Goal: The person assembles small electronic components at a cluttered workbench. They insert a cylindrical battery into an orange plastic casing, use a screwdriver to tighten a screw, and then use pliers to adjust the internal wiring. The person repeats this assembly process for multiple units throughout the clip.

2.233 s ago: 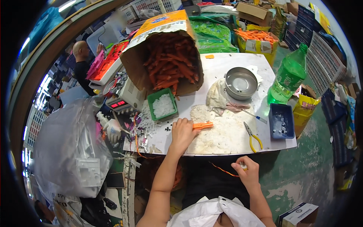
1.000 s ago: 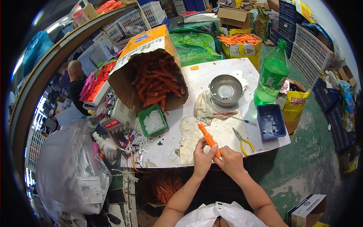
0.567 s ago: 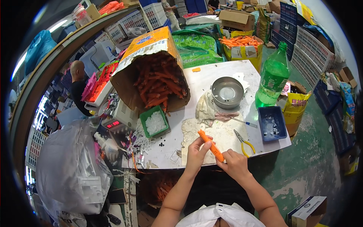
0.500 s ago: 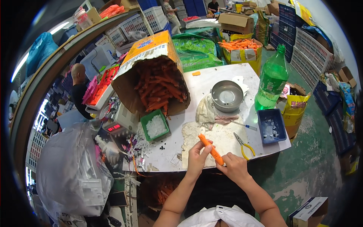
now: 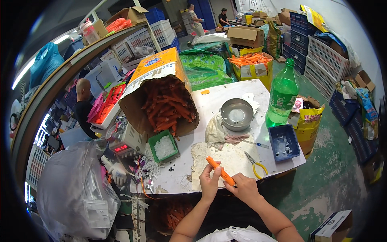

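Both hands hold one slim orange carrot (image 5: 220, 172) over the near edge of the white worktable (image 5: 225, 97). Left hand (image 5: 209, 184): fingers curled around the carrot's upper half. Right hand (image 5: 244, 188): fingers closed on its lower end. Yellow-handled pliers (image 5: 254, 164) lie just right of the carrot. Large tipped brown paper sack of carrots (image 5: 161, 101) lies at the table's far left

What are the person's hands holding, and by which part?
A carrot, held in both hands: the left hand grips its upper middle, the right hand its lower end.
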Demonstrator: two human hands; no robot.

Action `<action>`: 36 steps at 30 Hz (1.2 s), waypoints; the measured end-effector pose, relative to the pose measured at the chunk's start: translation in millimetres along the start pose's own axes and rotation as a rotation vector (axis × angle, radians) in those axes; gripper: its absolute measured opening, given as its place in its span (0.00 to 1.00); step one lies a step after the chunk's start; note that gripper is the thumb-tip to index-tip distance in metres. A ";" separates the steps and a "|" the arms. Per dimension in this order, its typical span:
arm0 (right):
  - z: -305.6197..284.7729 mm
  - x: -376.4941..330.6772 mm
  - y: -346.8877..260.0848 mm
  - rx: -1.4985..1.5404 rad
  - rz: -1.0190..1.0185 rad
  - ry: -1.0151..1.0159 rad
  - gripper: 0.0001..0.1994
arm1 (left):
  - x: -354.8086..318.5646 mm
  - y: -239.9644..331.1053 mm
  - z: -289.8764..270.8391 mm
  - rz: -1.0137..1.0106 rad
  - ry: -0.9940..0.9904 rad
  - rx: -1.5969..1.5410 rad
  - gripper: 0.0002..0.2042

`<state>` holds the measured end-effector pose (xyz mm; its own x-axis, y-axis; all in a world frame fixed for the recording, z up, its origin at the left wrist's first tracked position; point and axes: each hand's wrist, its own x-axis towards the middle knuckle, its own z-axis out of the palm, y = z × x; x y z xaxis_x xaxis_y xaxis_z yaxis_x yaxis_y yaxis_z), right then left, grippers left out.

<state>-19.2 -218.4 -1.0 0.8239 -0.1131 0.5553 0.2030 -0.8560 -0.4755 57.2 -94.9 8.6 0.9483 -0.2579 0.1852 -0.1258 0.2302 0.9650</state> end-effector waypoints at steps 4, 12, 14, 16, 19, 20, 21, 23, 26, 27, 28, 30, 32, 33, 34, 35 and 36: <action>-2.5 4.2 3.8 -0.016 -0.019 0.005 0.14 | 3.7 2.3 2.1 -0.010 -0.003 -0.026 0.13; -1.8 20.3 22.1 -0.048 0.020 0.089 0.13 | 10.6 -12.4 2.0 0.015 -0.015 0.081 0.20; -5.0 35.1 40.5 -0.086 0.143 0.139 0.13 | 6.9 -15.1 2.2 0.068 -0.041 0.236 0.21; -9.8 55.5 58.8 -0.128 0.216 0.141 0.14 | 0.6 -29.3 -3.4 0.186 0.011 0.412 0.19; -8.8 74.0 83.3 -0.171 0.307 0.118 0.16 | -5.3 -40.9 -6.9 0.318 0.028 0.571 0.15; -5.4 76.0 95.8 -0.207 0.334 0.083 0.16 | -4.6 -39.4 -3.4 0.298 0.012 0.558 0.15; -1.6 78.9 103.0 -0.232 0.354 0.044 0.17 | -3.8 -38.1 -2.8 0.278 0.007 0.553 0.14; 1.3 75.9 111.0 -0.279 0.381 -0.025 0.18 | -2.8 -36.1 -1.5 0.237 -0.001 0.533 0.13; 5.4 74.8 114.3 -0.269 0.389 -0.058 0.20 | -2.3 -35.7 -5.6 0.221 -0.001 0.540 0.11; 4.8 74.3 114.6 -0.259 0.393 -0.055 0.20 | -1.7 -36.4 -6.2 0.242 -0.011 0.561 0.10; 3.8 74.7 114.5 -0.255 0.396 -0.065 0.20 | -1.2 -37.1 -6.5 0.264 -0.021 0.581 0.10; 1.8 76.0 113.4 -0.246 0.402 -0.084 0.20 | -1.3 -38.1 -6.5 0.272 -0.023 0.584 0.09; 2.2 77.3 110.8 -0.241 0.403 -0.093 0.20 | -1.5 -39.4 -8.8 0.309 -0.024 0.611 0.09; 1.3 78.1 110.0 -0.243 0.402 -0.096 0.20 | -0.7 -41.0 -9.9 0.344 -0.026 0.631 0.08; 0.7 78.5 109.4 -0.240 0.404 -0.098 0.20 | -0.3 -41.4 -10.5 0.379 -0.026 0.651 0.08; 0.1 78.6 108.7 -0.237 0.406 -0.099 0.20 | -0.6 -40.6 -10.0 0.370 -0.026 0.642 0.08; 0.3 78.4 109.3 -0.233 0.411 -0.102 0.20 | -1.0 -40.0 -8.6 0.360 -0.028 0.633 0.08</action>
<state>67.8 -320.7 -9.6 0.8611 -0.4255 0.2782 -0.2645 -0.8424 -0.4695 63.9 -95.8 -31.7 0.8097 -0.2946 0.5075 -0.5808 -0.2791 0.7647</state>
